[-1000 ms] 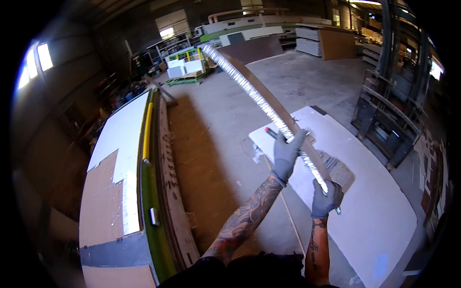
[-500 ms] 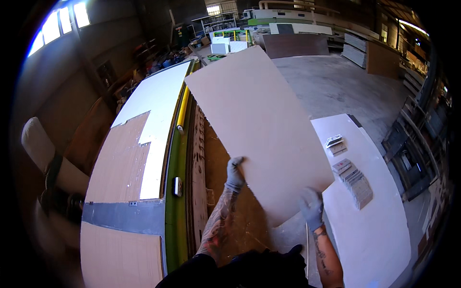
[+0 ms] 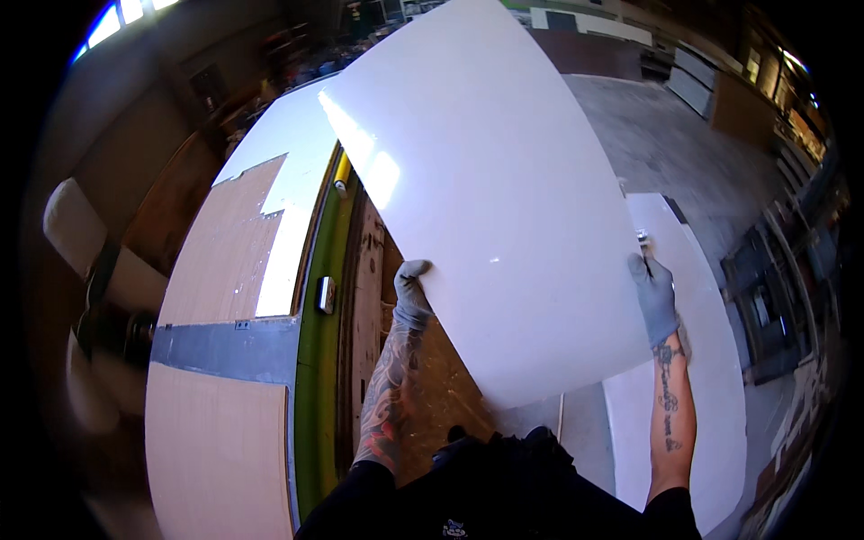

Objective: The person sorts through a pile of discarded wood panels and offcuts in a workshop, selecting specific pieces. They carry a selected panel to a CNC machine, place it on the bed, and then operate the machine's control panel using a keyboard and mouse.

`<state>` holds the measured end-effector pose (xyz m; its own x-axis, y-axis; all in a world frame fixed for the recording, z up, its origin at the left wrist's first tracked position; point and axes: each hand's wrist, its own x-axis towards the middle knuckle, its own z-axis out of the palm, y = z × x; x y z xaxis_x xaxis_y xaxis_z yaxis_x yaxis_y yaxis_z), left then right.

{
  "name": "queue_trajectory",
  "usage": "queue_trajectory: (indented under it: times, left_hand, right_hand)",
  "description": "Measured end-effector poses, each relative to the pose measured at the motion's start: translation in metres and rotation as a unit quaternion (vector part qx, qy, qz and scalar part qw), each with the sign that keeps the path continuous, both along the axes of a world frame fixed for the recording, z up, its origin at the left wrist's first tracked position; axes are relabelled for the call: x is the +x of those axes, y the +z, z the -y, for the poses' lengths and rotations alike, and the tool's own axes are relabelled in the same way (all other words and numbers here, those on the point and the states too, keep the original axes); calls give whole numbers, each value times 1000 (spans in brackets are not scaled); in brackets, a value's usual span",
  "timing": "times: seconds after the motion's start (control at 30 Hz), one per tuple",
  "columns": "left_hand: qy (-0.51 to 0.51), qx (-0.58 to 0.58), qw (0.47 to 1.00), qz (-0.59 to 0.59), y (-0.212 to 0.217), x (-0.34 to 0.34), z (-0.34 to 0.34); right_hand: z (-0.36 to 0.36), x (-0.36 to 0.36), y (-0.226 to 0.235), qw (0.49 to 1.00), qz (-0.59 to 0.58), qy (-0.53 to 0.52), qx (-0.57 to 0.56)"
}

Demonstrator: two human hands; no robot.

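Note:
A large rectangular panel (image 3: 504, 198) with a glossy white face hangs tilted in front of me, held between both hands. My left hand (image 3: 413, 292), in a grey glove, is closed on its left edge, with the thumb over the near face. On the opposite edge my right hand (image 3: 654, 297), also gloved in grey, is closed with the thumb on the white face. Just beyond the right hand lies a white board (image 3: 693, 405). A bit of a small metallic piece (image 3: 643, 241) shows on it; the panel and hand cover the rest.
To the left runs a long bench with a green side (image 3: 315, 387), carrying a wood-toned sheet (image 3: 216, 441) and another brown sheet (image 3: 225, 261) over white. A yellow roller (image 3: 342, 171) sits along its edge. Stacked boards (image 3: 693, 76) stand far right, dark metal frames (image 3: 765, 279) nearer.
The panel now shows a glossy white face instead of a dull beige one, and reaches higher in view. My right hand has shifted up and right and now grips the right edge.

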<state>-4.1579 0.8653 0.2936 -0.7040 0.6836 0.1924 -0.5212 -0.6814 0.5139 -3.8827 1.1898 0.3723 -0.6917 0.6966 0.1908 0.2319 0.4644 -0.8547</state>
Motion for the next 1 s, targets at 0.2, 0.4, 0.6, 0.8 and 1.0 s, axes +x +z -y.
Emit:
queue_trajectory:
  times: [0.2,0.4,0.6,0.8,1.0]
  left_hand:
    - [56,-108,992,-19,15,-26,9]
    - [254,-188,926,-206,24,32,-8]
    - [263,-258,903,-220,-2,60,0]
    - [300,-267,868,-293,6,89,8]
    - [302,-253,839,-376,9,99,8]
  right_hand:
    - [-5,3,-53,986,-167,9,9]
    - [-30,25,-108,983,-168,3,-72]
    - [3,-13,41,933,-206,-111,273]
    - [120,-80,205,774,-303,79,550]
    - [170,-101,257,727,-258,114,626]
